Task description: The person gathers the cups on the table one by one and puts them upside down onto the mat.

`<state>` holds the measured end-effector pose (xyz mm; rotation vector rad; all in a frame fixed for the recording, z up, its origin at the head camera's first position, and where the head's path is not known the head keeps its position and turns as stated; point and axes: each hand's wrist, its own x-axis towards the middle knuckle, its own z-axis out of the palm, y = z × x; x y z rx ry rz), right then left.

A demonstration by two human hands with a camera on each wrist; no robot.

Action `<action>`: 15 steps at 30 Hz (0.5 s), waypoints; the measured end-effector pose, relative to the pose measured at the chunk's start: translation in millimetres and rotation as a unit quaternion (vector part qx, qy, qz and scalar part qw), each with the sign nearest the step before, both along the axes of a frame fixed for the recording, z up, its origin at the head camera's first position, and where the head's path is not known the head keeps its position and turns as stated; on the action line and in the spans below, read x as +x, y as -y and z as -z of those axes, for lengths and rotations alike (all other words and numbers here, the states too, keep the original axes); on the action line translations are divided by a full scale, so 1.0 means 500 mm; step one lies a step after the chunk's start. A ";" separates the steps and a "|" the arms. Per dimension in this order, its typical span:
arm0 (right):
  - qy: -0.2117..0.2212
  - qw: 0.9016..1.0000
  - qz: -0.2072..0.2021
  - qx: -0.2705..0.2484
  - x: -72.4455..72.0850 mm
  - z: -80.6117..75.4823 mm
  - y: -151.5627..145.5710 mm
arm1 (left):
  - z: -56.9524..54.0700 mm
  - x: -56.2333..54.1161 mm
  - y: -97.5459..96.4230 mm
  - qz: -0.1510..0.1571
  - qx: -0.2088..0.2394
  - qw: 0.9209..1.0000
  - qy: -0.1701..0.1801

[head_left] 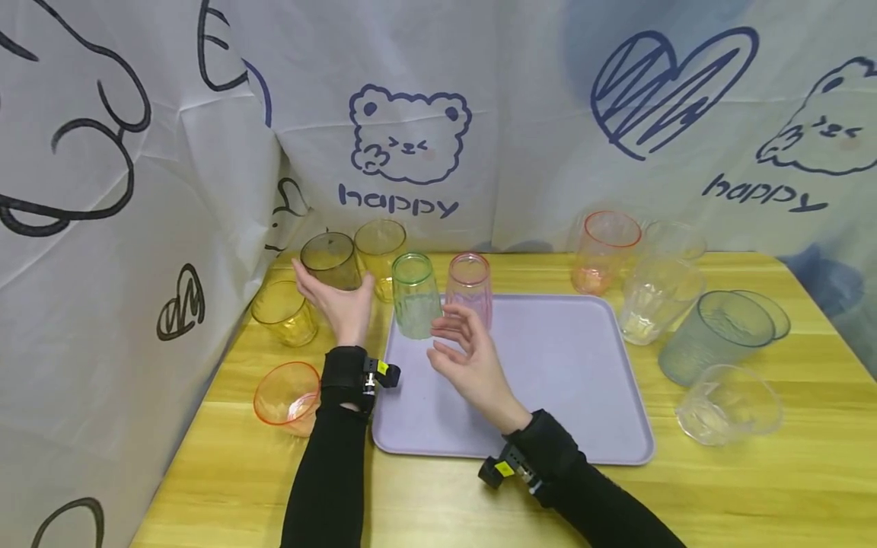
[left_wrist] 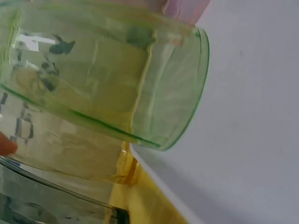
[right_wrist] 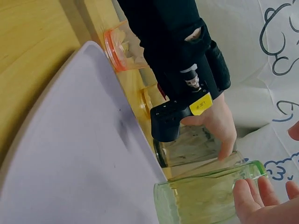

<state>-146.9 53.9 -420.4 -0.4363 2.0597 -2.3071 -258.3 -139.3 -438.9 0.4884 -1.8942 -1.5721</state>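
At the back left, a smoky grey glass (head_left: 330,255) stands upright between the spread thumb and fingers of my left hand (head_left: 339,304). The thumb shows a small gap from the glass in the head view. A yellow glass (head_left: 379,242) stands right beside it. On the tray (head_left: 548,373), a green glass (head_left: 416,304) stands upside down, its wide rim down. The right hand (head_left: 473,358) has its fingers loosely bent at the green glass's side, thumb apart. A pink glass (head_left: 470,285) stands just behind those fingers, also upside down.
Left of the tray are an amber glass (head_left: 291,316) and an orange-rimmed glass (head_left: 288,399). To the right stand a red-rimmed glass (head_left: 606,251), several clear ones including a clear glass (head_left: 726,411), and blue-grey glasses (head_left: 712,342). A printed cloth (head_left: 527,152) hangs behind the table.
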 end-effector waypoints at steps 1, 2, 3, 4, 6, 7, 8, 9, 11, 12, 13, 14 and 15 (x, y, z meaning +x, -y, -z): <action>0.001 1.000 -0.001 -0.001 0.000 0.001 0.001 | 0.003 -0.003 0.003 0.001 -0.004 1.000 -0.003; 0.002 1.000 -0.002 0.000 0.000 0.002 0.002 | 0.006 -0.005 0.005 0.004 -0.007 1.000 -0.004; 0.002 1.000 -0.003 0.001 -0.001 0.003 0.002 | 0.009 -0.008 0.008 0.006 -0.010 1.000 -0.004; 0.004 1.000 -0.003 0.002 -0.001 0.004 0.003 | 0.012 -0.011 0.011 0.010 -0.012 1.000 -0.007; 0.005 1.000 -0.005 0.005 -0.001 0.007 0.003 | 0.016 -0.016 0.017 0.019 -0.013 1.000 -0.010; 0.006 1.000 -0.005 0.006 -0.002 0.008 0.003 | 0.018 -0.018 0.020 0.023 -0.012 1.000 -0.011; 0.006 1.000 -0.007 0.007 -0.002 0.009 0.003 | 0.021 -0.020 0.024 0.027 -0.010 0.999 -0.013; 0.008 1.000 -0.008 0.006 -0.003 0.010 0.003 | 0.022 -0.023 0.027 0.031 -0.007 0.999 -0.017; 0.010 1.000 -0.009 0.004 -0.004 0.011 0.004 | 0.024 -0.026 0.033 0.039 0.001 0.999 -0.020; 0.011 1.000 -0.010 0.003 -0.004 0.011 0.004 | 0.025 -0.028 0.036 0.042 0.004 0.999 -0.021; 0.012 1.000 -0.011 0.001 -0.005 0.011 0.004 | 0.027 -0.030 0.039 0.043 0.007 0.999 -0.021; 0.011 1.000 -0.012 0.001 -0.005 0.012 0.004 | 0.028 -0.033 0.042 0.044 0.012 0.999 -0.022; 0.011 1.000 -0.014 -0.001 -0.005 0.012 0.005 | 0.029 -0.035 0.045 0.044 0.018 0.999 -0.023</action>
